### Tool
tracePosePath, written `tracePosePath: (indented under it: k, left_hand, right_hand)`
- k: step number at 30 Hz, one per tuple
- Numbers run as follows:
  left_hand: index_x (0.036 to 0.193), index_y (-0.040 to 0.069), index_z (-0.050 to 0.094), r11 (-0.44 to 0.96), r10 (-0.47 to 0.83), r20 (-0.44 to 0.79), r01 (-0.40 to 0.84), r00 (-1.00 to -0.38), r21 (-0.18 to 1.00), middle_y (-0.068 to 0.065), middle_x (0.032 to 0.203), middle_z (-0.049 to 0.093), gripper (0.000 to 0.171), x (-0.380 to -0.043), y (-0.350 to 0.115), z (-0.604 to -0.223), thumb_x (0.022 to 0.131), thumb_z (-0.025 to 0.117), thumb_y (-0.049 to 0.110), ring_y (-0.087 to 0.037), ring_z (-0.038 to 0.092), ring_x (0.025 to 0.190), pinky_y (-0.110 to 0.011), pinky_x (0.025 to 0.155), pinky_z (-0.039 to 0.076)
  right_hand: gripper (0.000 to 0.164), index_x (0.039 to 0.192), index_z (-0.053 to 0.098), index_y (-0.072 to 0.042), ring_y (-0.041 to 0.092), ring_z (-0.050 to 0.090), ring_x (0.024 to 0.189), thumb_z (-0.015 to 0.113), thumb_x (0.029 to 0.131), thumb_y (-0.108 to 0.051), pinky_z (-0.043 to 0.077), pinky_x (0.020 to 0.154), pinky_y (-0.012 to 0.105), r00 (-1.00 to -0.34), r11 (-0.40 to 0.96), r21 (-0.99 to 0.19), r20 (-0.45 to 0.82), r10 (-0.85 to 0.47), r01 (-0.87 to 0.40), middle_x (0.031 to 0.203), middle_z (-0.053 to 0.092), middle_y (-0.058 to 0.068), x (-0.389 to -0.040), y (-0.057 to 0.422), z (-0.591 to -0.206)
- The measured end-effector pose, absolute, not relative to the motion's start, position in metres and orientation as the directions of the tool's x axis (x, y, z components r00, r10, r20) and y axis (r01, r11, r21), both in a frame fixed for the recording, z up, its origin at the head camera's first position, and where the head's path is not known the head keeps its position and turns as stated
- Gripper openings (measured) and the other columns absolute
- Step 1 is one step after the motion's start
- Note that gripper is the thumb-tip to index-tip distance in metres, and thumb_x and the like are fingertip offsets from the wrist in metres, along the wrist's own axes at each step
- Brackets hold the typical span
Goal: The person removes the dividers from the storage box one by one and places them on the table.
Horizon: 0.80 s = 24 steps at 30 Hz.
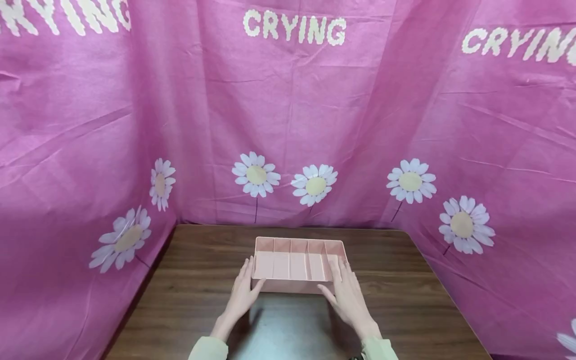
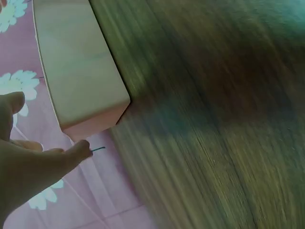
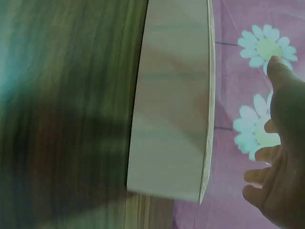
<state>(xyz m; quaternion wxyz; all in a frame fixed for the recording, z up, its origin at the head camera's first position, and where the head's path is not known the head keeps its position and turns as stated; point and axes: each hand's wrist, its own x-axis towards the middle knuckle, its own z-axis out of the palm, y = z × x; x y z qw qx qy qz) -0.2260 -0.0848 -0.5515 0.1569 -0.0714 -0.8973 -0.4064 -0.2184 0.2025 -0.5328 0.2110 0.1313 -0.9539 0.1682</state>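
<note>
Dark brown wood-grain tabletop: flat, its far right corner rounded, a pale sheen on the near middle between dark shadows.
Pale pink rectangular plastic-looking box: rests directly on the tabletop toward the far edge, open-topped, with five compartments side by side.

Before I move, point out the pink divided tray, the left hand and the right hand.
Pink divided tray (image 1: 294,286): head view, front wall.
Left hand (image 1: 241,296): head view, back of the hand.
Right hand (image 1: 350,298): head view, back of the hand.
</note>
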Motion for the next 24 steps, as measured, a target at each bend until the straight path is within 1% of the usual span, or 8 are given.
tracePosePath:
  k: [2,4,9,13,16,19,22,24]
  left_hand:
    - [0.142,-0.006,0.032,0.638,-0.008,0.330,0.249,-0.944,0.729,-0.032,0.140,0.040,0.070,-0.232,-0.088,-0.552,0.087,0.065,0.021,-0.046,0.042,0.127,-0.058,0.101,0.038]
    - [0.141,-0.009,0.032,0.623,-0.006,0.332,0.256,-0.943,0.739,-0.032,0.137,0.044,0.069,-0.237,-0.090,-0.553,0.086,0.066,0.018,-0.045,0.045,0.126,-0.056,0.101,0.039]
    - [0.140,-0.009,0.034,0.617,0.005,0.314,0.250,-0.949,0.746,-0.031,0.135,0.047,0.072,-0.246,-0.094,-0.559,0.084,0.068,0.019,-0.043,0.047,0.124,-0.053,0.101,0.040]
    - [0.137,-0.009,0.039,0.622,0.006,0.327,0.260,-0.945,0.739,-0.029,0.132,0.051,0.070,-0.249,-0.097,-0.565,0.081,0.071,0.018,-0.041,0.052,0.120,-0.052,0.098,0.044]
    - [0.132,-0.009,0.046,0.629,0.003,0.357,0.279,-0.934,0.725,-0.026,0.127,0.057,0.065,-0.250,-0.097,-0.569,0.078,0.074,0.015,-0.036,0.059,0.112,-0.046,0.090,0.050]
    - [0.128,-0.010,0.051,0.623,0.007,0.393,0.312,-0.919,0.717,-0.025,0.122,0.061,0.060,-0.250,-0.098,-0.571,0.078,0.074,0.014,-0.030,0.064,0.095,-0.035,0.077,0.053]
    - [0.127,-0.011,0.052,0.601,0.012,0.420,0.342,-0.907,0.722,-0.025,0.117,0.063,0.059,-0.251,-0.100,-0.573,0.077,0.074,0.012,-0.026,0.062,0.081,-0.024,0.067,0.050]
    - [0.126,-0.011,0.052,0.592,0.016,0.438,0.361,-0.899,0.720,-0.025,0.112,0.064,0.059,-0.251,-0.101,-0.573,0.077,0.074,0.011,-0.025,0.061,0.078,-0.022,0.065,0.050]
  right_hand:
    - [0.074,0.141,0.039,0.000,0.043,0.038,0.133,0.066,0.084,-0.040,0.034,0.106,0.056,-0.858,0.898,-0.260,0.471,-0.203,-0.356,0.143,0.039,0.028,-0.227,0.193,-0.533]
    - [0.072,0.138,0.042,0.003,0.042,0.041,0.132,0.066,0.084,-0.039,0.035,0.106,0.054,-0.854,0.887,-0.267,0.470,-0.221,-0.376,0.141,0.042,0.029,-0.236,0.183,-0.535]
    - [0.070,0.137,0.042,0.003,0.038,0.043,0.131,0.061,0.087,-0.043,0.036,0.107,0.051,-0.874,0.861,-0.316,0.416,-0.252,-0.399,0.140,0.044,0.026,-0.255,0.153,-0.533]
    - [0.070,0.139,0.040,0.002,0.036,0.044,0.131,0.056,0.090,-0.045,0.038,0.106,0.049,-0.881,0.831,-0.358,0.375,-0.289,-0.425,0.141,0.044,0.023,-0.266,0.126,-0.530]
    - [0.068,0.139,0.039,0.002,0.036,0.044,0.131,0.055,0.091,-0.044,0.038,0.107,0.049,-0.881,0.810,-0.381,0.348,-0.321,-0.446,0.141,0.044,0.023,-0.274,0.107,-0.531]
    - [0.067,0.140,0.038,0.002,0.037,0.044,0.130,0.055,0.092,-0.042,0.039,0.106,0.049,-0.882,0.791,-0.408,0.328,-0.339,-0.456,0.141,0.044,0.023,-0.282,0.091,-0.532]
    - [0.066,0.139,0.039,0.004,0.037,0.048,0.126,0.055,0.092,-0.039,0.041,0.104,0.048,-0.878,0.780,-0.420,0.333,-0.344,-0.465,0.138,0.047,0.025,-0.290,0.076,-0.535]
    - [0.065,0.137,0.040,0.007,0.037,0.052,0.121,0.058,0.091,-0.035,0.044,0.101,0.046,-0.874,0.779,-0.416,0.348,-0.340,-0.469,0.134,0.050,0.026,-0.294,0.068,-0.539]
